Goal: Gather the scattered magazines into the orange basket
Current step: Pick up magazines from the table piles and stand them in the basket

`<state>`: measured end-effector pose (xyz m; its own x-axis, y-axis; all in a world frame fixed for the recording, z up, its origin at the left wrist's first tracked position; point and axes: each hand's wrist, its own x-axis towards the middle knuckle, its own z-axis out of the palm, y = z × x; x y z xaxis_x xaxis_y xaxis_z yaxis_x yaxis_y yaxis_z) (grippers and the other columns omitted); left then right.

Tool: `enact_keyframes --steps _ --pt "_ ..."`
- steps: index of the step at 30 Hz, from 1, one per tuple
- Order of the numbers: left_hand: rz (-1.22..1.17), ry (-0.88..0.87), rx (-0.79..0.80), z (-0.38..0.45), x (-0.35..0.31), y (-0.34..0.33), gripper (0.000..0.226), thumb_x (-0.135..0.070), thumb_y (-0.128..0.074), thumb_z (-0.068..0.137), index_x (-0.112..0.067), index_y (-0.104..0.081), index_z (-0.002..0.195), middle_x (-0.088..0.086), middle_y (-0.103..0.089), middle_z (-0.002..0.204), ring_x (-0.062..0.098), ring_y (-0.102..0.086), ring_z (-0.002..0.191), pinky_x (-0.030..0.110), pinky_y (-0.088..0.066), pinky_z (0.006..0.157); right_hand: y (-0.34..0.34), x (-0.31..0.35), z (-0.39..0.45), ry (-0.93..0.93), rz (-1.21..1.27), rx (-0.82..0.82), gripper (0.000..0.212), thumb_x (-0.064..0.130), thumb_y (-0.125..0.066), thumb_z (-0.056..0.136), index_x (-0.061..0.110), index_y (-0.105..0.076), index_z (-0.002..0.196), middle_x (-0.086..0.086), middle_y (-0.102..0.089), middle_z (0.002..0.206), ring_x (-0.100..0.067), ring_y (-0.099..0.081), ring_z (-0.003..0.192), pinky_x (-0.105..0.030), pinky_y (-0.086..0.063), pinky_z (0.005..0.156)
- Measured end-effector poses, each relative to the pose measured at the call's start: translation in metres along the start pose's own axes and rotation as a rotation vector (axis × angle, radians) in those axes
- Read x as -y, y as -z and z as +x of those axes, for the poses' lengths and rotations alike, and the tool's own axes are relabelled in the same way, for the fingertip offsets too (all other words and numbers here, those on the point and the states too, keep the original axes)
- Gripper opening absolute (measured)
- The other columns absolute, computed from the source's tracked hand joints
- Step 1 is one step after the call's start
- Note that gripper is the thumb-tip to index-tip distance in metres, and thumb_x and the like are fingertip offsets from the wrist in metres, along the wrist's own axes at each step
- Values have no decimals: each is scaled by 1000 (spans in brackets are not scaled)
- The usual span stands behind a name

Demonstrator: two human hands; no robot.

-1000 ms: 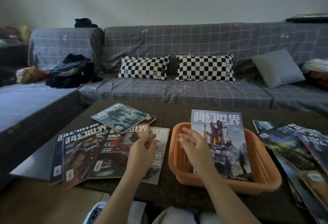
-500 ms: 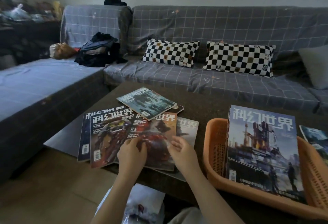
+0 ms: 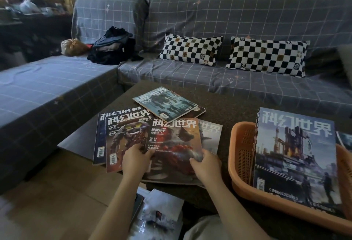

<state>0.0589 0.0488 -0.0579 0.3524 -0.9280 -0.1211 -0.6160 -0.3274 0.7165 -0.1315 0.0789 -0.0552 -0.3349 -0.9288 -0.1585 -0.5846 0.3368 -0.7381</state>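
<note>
Gripping the red-cover magazine (image 3: 175,144) at its near corners, left hand (image 3: 136,160), right hand (image 3: 206,165), spine pointing away.

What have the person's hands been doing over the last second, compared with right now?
Both hands left the orange plastic basket and moved left. The left hand and right hand now grip the side edges of the red-covered magazine atop the spread pile. The blue-covered magazine stays in the basket.
</note>
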Motion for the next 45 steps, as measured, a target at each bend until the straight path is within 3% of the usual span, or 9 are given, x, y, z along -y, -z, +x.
enact_keyframes --steps 3,8,12,17,22,28,34,39,45 --pt "-106 51 96 -7 6 6 23 -36 -71 83 -14 -68 86 0 -71 77 17 -67 70 35 -55 66 5 -7 -10 -45 17 -20 44 28 -64 84 14 -57 125 -3 -55 113 -21 -57 102 -30 -50 84" --pt "-284 3 160 -33 10 14 14 -27 -64 90 -21 -52 93 0 -67 89 15 -68 73 26 -48 55 8 -11 -27 -59 126 33 31 27 -67 82 12 -67 109 -2 -64 93 -14 -62 74 -23 -50 58" --pt "-365 -121 91 -57 18 27 11 -20 -62 92 -23 -52 90 1 -68 91 14 -69 75 25 -52 59 12 -16 -40 -118 301 105 37 28 -71 81 10 -61 112 -7 -65 105 -21 -63 91 -34 -52 78" --pt "-510 -206 43 -78 18 49 8 -19 -62 91 -22 -55 92 0 -71 91 15 -71 76 28 -55 60 23 -15 -55 -127 601 139 28 18 -71 81 11 -62 107 -8 -65 104 -23 -61 95 -36 -50 84" --pt "-633 -274 18 -90 6 66 7 -20 -62 91 -23 -56 92 4 -72 85 21 -73 73 25 -56 54 45 -1 -67 -83 767 101 21 23 -72 80 25 -59 97 3 -64 97 -14 -60 87 -32 -50 73" --pt "-749 -319 54 -100 -20 68 9 -22 -64 88 -22 -58 94 3 -74 80 19 -73 67 21 -55 50 82 5 -75 38 828 -1 19 27 -69 83 32 -56 95 9 -63 97 -8 -58 85 -25 -41 56" --pt "-779 -363 136 -109 -61 41 12 -24 -66 87 -19 -58 95 2 -75 80 20 -73 68 26 -56 53 124 -14 -70 58 838 -153 21 17 -69 83 22 -58 101 4 -65 97 -21 -62 96 -49 -53 85" --pt "-847 -369 261 -122 -98 -2 13 -21 -65 89 -17 -60 99 1 -76 84 19 -74 74 24 -56 55 164 -48 -59 88 845 -311 19 15 -69 83 21 -61 99 5 -65 95 -3 -58 83 -19 -45 61" --pt "-837 -383 364 -143 -143 -65 8 -16 -63 91 -15 -57 96 2 -74 81 14 -73 70 21 -55 53 209 -91 -46 -5 802 -429 31 21 -65 87 24 -59 117 4 -65 99 -15 -62 91 -39 -54 82"
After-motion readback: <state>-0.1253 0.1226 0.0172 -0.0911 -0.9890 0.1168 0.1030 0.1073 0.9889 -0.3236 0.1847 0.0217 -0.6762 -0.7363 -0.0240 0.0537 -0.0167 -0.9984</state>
